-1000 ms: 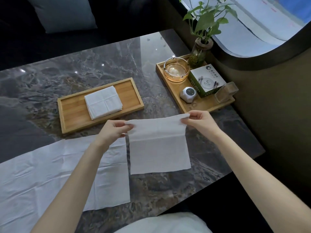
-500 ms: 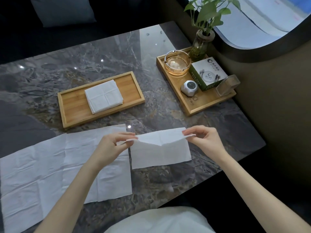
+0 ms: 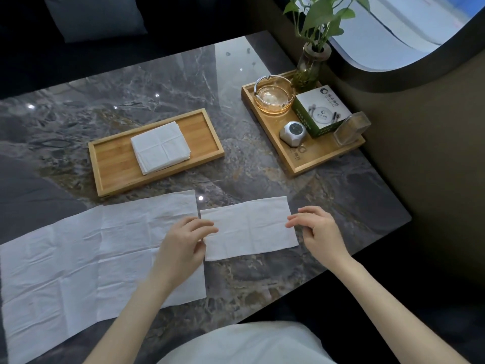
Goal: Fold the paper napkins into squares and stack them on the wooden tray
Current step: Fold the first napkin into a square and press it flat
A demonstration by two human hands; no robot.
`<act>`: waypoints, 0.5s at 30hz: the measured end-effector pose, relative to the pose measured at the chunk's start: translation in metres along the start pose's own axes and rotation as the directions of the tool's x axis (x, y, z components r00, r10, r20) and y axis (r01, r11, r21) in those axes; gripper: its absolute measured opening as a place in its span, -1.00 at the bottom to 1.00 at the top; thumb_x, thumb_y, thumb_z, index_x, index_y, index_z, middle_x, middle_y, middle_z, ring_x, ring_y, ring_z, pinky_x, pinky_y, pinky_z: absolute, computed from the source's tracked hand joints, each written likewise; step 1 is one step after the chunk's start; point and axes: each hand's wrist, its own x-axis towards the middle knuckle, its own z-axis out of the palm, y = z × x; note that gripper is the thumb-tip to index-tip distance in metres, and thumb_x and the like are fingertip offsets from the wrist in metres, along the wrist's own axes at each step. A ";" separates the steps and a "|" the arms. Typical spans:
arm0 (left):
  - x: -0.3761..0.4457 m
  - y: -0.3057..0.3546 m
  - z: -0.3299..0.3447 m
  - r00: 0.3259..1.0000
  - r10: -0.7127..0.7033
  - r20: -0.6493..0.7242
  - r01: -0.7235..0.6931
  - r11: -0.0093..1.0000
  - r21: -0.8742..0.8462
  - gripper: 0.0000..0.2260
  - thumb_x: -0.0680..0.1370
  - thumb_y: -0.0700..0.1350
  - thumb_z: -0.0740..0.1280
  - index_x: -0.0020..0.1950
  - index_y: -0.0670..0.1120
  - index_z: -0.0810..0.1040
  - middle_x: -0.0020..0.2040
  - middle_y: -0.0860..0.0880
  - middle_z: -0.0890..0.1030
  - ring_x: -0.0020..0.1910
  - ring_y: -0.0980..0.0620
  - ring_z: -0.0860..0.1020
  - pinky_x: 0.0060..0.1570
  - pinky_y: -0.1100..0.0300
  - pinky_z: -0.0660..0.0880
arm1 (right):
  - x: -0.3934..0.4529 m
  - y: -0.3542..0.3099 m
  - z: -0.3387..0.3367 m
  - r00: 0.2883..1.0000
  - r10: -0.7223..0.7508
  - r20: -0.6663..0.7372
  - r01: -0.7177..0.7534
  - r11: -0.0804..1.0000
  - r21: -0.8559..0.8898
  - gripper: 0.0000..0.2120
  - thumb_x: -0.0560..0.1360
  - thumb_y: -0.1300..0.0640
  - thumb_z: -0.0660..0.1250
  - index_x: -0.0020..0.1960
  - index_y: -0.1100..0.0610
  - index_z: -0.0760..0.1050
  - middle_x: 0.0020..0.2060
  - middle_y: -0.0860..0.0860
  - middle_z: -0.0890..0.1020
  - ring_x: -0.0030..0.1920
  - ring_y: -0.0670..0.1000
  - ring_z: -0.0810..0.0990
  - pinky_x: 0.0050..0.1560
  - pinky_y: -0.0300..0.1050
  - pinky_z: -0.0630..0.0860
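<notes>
Under my left hand (image 3: 183,245) the fingertips rest loosely on the left edge of the half-folded napkin (image 3: 249,228); my right hand (image 3: 319,232) hangs curled at its right edge, gripping nothing. Beyond, folded squares (image 3: 160,147) sit stacked on the wooden tray (image 3: 112,164).

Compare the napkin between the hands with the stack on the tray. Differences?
The napkin between the hands is a wide rectangle; the stack on the tray is square. The napkin lies singly on the marble table; the stack is several layers in the wooden tray. Both are white creased paper.
</notes>
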 end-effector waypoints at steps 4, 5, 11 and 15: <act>0.008 0.018 0.021 0.997 -0.044 -0.058 0.045 0.999 0.018 -0.66 0.45 -0.12 0.10 0.10 -0.12 0.57 0.12 -0.05 0.61 0.15 0.02 0.45 0.11 0.07 0.43 | 0.003 -0.027 0.019 0.991 0.002 -0.131 -0.015 0.995 -0.094 -0.67 0.37 0.35 0.17 0.01 0.18 0.62 -0.02 0.06 0.68 0.09 0.13 0.57 0.10 -0.05 0.40; 0.011 0.023 0.031 0.999 -0.035 -0.027 0.037 0.997 0.073 -0.64 0.48 -0.09 0.09 0.19 -0.13 0.51 0.21 -0.07 0.56 0.23 -0.01 0.42 0.18 0.05 0.37 | 0.004 -0.036 0.031 0.997 -0.019 -0.080 0.009 0.992 -0.126 -0.63 0.40 0.26 0.11 0.11 0.19 0.58 0.07 0.08 0.65 0.15 0.12 0.55 0.15 -0.06 0.35; 0.017 0.032 0.076 0.986 -0.130 0.108 0.091 0.948 0.305 -0.53 0.55 0.00 -0.06 0.45 -0.11 0.08 0.47 -0.05 0.14 0.44 -0.02 0.08 0.43 0.04 -0.01 | 0.008 -0.050 0.081 0.981 -0.041 0.192 0.112 0.921 -0.373 -0.44 0.53 -0.03 -0.18 0.48 0.14 0.07 0.48 0.02 0.10 0.47 0.00 -0.01 0.39 -0.01 -0.24; 0.009 0.021 0.076 0.979 -0.168 0.118 0.109 0.913 0.394 -0.51 0.51 0.03 0.04 0.40 -0.14 0.26 0.40 -0.09 0.35 0.37 -0.05 0.29 0.30 -0.01 0.09 | 0.005 -0.022 0.076 0.980 0.011 0.199 0.076 0.903 -0.423 -0.46 0.56 -0.08 -0.15 0.48 0.12 -0.03 0.46 -0.01 0.05 0.46 0.00 -0.03 0.38 -0.02 -0.34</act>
